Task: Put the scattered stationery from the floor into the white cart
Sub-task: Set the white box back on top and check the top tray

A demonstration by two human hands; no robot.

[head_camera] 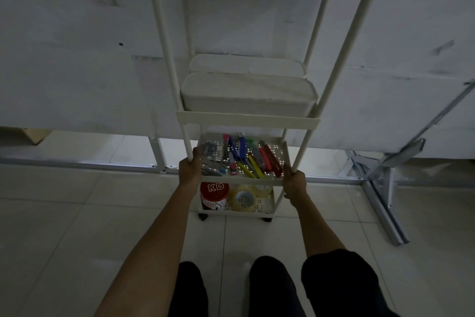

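1. While steadying or rolling the white cart (248,121), expect a tip-over: tall, narrow, perched on small castors (203,216). Blame any sharp shove, or a castor caught in a joint of the tiled floor (77,214).
2. Watch the two white lidded boxes (246,95) on the second tier, seated behind a low rim; likely to slide off under a tilt toward the body.
3. Note the left hand (189,166) curled round the front left post (167,59) and the right hand (295,181) curled round the front right post (334,72), both low, beside the third tier. Poor leverage against a topple from there; uneven pushing would twist the frame.
4. Mind the red tin (213,195) and tape roll (244,199) on the bottom tier: apt to knock about under a jolt.
5. Find the stationery (246,159) lying loose on the third tier, between the hands; none visible on the floor. Could spill over the shallow edge under a tilt.
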